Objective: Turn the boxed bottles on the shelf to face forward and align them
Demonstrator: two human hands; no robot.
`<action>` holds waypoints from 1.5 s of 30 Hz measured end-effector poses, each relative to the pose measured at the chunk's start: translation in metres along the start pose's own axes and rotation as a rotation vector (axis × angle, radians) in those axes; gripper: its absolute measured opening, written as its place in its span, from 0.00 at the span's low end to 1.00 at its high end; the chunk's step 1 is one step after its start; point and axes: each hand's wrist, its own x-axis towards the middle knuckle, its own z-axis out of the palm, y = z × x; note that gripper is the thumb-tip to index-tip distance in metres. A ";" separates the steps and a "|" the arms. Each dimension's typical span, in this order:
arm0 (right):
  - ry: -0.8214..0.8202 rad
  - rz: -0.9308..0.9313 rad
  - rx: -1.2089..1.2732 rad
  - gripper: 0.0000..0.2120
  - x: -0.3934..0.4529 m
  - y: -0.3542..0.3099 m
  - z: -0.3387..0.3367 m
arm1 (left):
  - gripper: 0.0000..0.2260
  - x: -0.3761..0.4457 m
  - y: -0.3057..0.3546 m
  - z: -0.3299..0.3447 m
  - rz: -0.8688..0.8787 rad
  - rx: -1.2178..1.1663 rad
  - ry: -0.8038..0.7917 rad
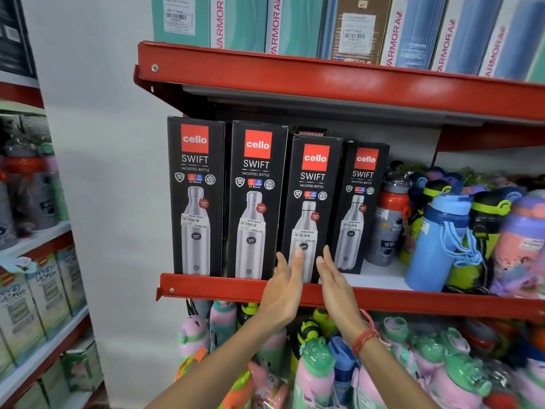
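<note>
Several black Cello Swift bottle boxes stand upright on the red middle shelf (236, 287), fronts facing me. The two left boxes (196, 196) (256, 202) sit at the shelf's front edge. The third box (311, 208) stands slightly lower and tilted. The fourth box (359, 208) sits further back. My left hand (284, 286) is open with fingertips at the third box's lower left edge. My right hand (334, 283) is open beside that box's lower right edge, palm turned inward. Neither hand grips anything.
Loose coloured bottles (439, 240) crowd the same shelf to the right of the boxes. Above, a shelf holds tall Varmora boxes (277, 22). Below, pink and green bottles (312, 364) hang or stand. Another shelving unit (38, 290) stands at the left.
</note>
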 end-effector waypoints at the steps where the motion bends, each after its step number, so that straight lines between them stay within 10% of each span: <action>1: -0.007 -0.007 0.012 0.25 -0.001 -0.001 -0.001 | 0.43 -0.001 -0.001 0.001 0.008 0.003 0.013; 6: 0.104 -0.060 0.039 0.22 0.001 -0.002 -0.016 | 0.26 -0.009 -0.005 0.025 0.415 0.150 0.410; 8: 0.203 -0.073 0.034 0.20 0.008 0.001 -0.030 | 0.21 -0.004 -0.001 0.038 0.517 0.118 0.335; 12: 0.227 -0.011 0.034 0.23 0.033 0.015 -0.057 | 0.26 0.023 0.010 0.075 0.387 0.056 0.051; 22: 0.121 0.043 0.159 0.28 0.098 0.035 -0.077 | 0.39 0.085 0.033 0.101 0.044 -0.225 0.013; 32: 0.003 0.097 0.190 0.42 0.078 0.050 -0.096 | 0.41 0.054 0.021 0.083 0.013 -0.246 -0.113; 42: 0.070 0.081 0.040 0.31 0.024 0.023 -0.095 | 0.38 0.009 0.028 0.064 0.046 -0.144 -0.199; 45: 0.251 -0.220 -0.116 0.27 0.009 -0.016 -0.086 | 0.38 0.003 0.041 0.049 0.217 -0.140 -0.052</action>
